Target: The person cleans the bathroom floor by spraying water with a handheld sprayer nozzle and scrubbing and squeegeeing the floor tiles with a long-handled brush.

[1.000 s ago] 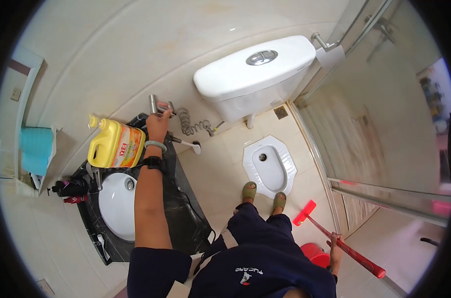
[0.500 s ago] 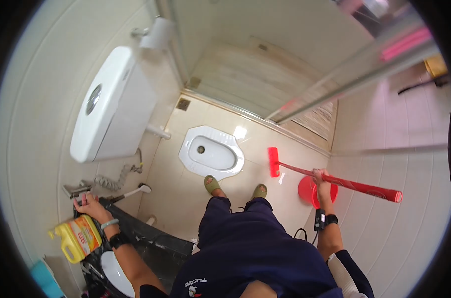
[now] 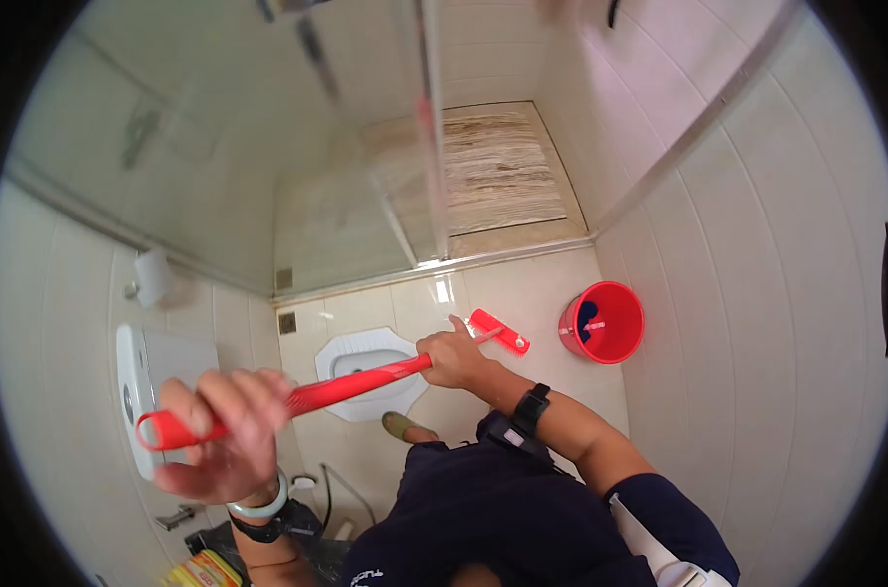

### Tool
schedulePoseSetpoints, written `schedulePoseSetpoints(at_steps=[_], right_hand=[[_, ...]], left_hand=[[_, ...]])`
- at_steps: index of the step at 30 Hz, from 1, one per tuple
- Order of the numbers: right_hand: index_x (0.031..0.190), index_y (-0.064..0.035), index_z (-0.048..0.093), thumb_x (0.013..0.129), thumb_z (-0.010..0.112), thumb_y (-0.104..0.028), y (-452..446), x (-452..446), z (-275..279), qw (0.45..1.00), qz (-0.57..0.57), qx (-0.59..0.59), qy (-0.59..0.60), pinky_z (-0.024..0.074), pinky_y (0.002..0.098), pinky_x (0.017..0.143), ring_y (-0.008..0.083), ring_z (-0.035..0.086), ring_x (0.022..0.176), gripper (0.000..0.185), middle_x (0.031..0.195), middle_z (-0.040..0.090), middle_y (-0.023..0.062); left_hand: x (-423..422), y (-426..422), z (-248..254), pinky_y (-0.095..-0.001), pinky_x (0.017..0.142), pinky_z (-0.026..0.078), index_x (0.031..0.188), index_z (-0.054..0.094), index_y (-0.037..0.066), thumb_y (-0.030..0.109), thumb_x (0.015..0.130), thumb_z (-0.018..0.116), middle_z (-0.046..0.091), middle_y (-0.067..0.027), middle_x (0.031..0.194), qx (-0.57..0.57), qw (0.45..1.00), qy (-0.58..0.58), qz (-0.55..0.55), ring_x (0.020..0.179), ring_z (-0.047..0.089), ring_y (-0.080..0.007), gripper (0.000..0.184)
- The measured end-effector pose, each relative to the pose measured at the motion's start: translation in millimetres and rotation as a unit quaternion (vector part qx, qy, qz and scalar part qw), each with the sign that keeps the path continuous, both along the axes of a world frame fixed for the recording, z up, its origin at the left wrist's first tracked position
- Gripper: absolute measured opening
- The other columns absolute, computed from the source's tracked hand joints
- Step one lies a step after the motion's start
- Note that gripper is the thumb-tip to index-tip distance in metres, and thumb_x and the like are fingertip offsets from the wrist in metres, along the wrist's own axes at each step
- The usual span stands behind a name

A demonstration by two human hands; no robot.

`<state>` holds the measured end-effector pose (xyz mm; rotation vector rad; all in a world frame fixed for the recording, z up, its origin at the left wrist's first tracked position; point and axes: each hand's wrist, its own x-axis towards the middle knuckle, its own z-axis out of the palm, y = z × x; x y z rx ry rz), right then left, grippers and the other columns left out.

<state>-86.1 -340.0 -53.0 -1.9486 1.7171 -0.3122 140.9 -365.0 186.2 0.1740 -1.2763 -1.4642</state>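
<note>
A long-handled brush with a red handle (image 3: 351, 384) slants across the view, its red bristled head (image 3: 500, 332) down on the tiled floor right of the squat toilet (image 3: 370, 362). My right hand (image 3: 454, 354) is wrapped round the lower part of the handle. Near the handle's top end, at the left, my left hand (image 3: 227, 430) is slightly blurred, its fingers curved over the red grip and the thumb spread below. Whether those fingers press on the grip is unclear.
A red bucket (image 3: 628, 338) with something dark blue inside stands by the right wall. Glass shower doors (image 3: 346, 196) cross the far side. The white cistern (image 3: 182, 357) is at the left, a yellow bottle (image 3: 204, 569) at the bottom left. A green slipper (image 3: 397, 424) shows below the toilet.
The view has turned right, toward the shower and bucket. My left hand has left the wall sprayer and come to the handle's top end. My right hand has brought the handle across to the left.
</note>
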Motion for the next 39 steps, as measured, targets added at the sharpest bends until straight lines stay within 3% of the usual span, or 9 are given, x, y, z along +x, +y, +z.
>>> schedulePoseSetpoints(at_steps=[3, 5, 7, 9, 13, 17, 24, 35, 39], right_hand=[[0.07, -0.0104, 0.06, 0.068, 0.059, -0.019, 7.9, -58.6, 18.0, 1.0, 0.013, -0.006, -0.003, 0.027, 0.0586, 0.101, 0.0294, 0.062, 0.089, 0.009, 0.077, 0.064, 0.01], [0.072, -0.011, 0.06, 0.07, 0.059, -0.018, 9.5, -93.0, 24.6, 1.0, -0.005, -0.021, -0.006, 0.0272, 0.0586, 0.101, 0.028, 0.062, 0.089, 0.008, 0.079, 0.064, 0.0085], [0.075, -0.011, 0.059, 0.072, 0.06, -0.018, 0.5, -128.5, 28.7, 0.991, -0.064, -0.113, -0.005, 0.0296, 0.0589, 0.097, 0.0272, 0.06, 0.089, 0.008, 0.079, 0.062, 0.0074], [0.076, -0.011, 0.057, 0.078, 0.062, -0.023, -14.1, -176.8, 21.3, 0.978, -0.116, -0.171, 0.013, 0.0358, 0.052, 0.079, 0.0277, 0.057, 0.088, 0.013, 0.08, 0.058, 0.0069], [0.076, -0.0102, 0.055, 0.078, 0.067, -0.028, -48.1, -249.6, 3.1, 0.943, -0.184, -0.274, -0.033, 0.037, 0.0462, 0.075, 0.0292, 0.056, 0.086, 0.022, 0.082, 0.056, 0.0073], [0.074, -0.009, 0.053, 0.079, 0.068, -0.029, -70.5, -275.0, -0.8, 0.947, -0.154, -0.268, -0.089, 0.0376, 0.0445, 0.074, 0.0308, 0.054, 0.084, 0.025, 0.08, 0.055, 0.0093], [0.067, -0.0073, 0.048, 0.078, 0.068, -0.021, -139.8, -357.2, -48.0, 0.948, -0.069, -0.233, -0.207, 0.0379, 0.04, 0.076, 0.0318, 0.049, 0.08, 0.026, 0.073, 0.051, 0.0101], [0.061, -0.0078, 0.047, 0.073, 0.074, -0.028, -285.7, -470.5, -45.2, 0.979, -0.002, -0.124, -0.164, 0.0371, 0.0408, 0.066, 0.03, 0.051, 0.068, 0.035, 0.066, 0.051, 0.0094], [0.061, -0.0072, 0.048, 0.075, 0.068, -0.018, -299.5, -442.8, -19.4, 0.947, 0.009, -0.2, -0.253, 0.0379, 0.0414, 0.064, 0.0316, 0.05, 0.064, 0.027, 0.063, 0.05, 0.0105]], left_hand=[[-51.8, -24.0, 22.1, -0.0385, 0.069, 0.056, 0.081, 0.052, 0.005, 0.038, 0.09, 0.06, 0.061, -0.0112, 0.064, -0.159, 0.957, 0.049, -0.236, 0.062, 0.065, -0.0229, 0.036], [-86.5, -33.3, 39.5, -0.0396, 0.067, 0.056, 0.066, 0.051, 0.006, 0.013, 0.081, 0.068, 0.057, -0.0094, 0.055, -0.227, 0.899, 0.023, -0.374, 0.053, 0.063, -0.023, 0.023], [-128.5, -35.7, 56.1, -0.0351, 0.069, 0.057, 0.066, 0.054, 0.004, 0.024, 0.083, 0.071, 0.06, -0.0084, 0.058, -0.317, 0.844, -0.036, -0.43, 0.056, 0.065, -0.0212, 0.031], [-158.3, -23.9, 38.0, -0.0372, 0.069, 0.056, 0.06, 0.052, 0.005, 0.015, 0.08, 0.068, 0.059, -0.0087, 0.058, -0.335, 0.861, -0.041, -0.381, 0.057, 0.064, -0.0223, 0.028], [-231.0, -20.8, -15.5, -0.0439, 0.082, 0.051, 0.06, 0.051, 0.006, 0.007, 0.071, 0.063, 0.057, -0.0076, 0.06, -0.274, 0.921, -0.226, -0.159, 0.063, 0.063, -0.0248, 0.016], [-307.0, -67.0, -102.4, -0.0439, 0.09, 0.046, 0.06, 0.051, 0.004, 0.003, 0.069, 0.062, 0.055, -0.0068, 0.065, -0.222, 0.92, -0.287, -0.146, 0.07, 0.061, -0.0251, 0.014], [-395.3, -140.5, -136.8, -0.0437, 0.088, 0.047, 0.057, 0.048, 0.005, -0.001, 0.065, 0.058, 0.052, -0.0055, 0.062, -0.235, 0.917, -0.264, -0.186, 0.066, 0.057, -0.0247, 0.013], [-472.5, -277.4, -89.1, -0.0431, 0.084, 0.048, 0.057, 0.047, 0.003, 0.004, 0.067, 0.057, 0.053, -0.0093, 0.062, -0.178, 0.934, -0.252, -0.178, 0.064, 0.057, -0.0272, 0.014], [-463.2, -285.5, -57.0, -0.0439, 0.085, 0.048, 0.055, 0.047, 0.004, 0.006, 0.069, 0.057, 0.053, -0.0097, 0.061, -0.15, 0.942, -0.269, -0.136, 0.062, 0.056, -0.0271, 0.017]])
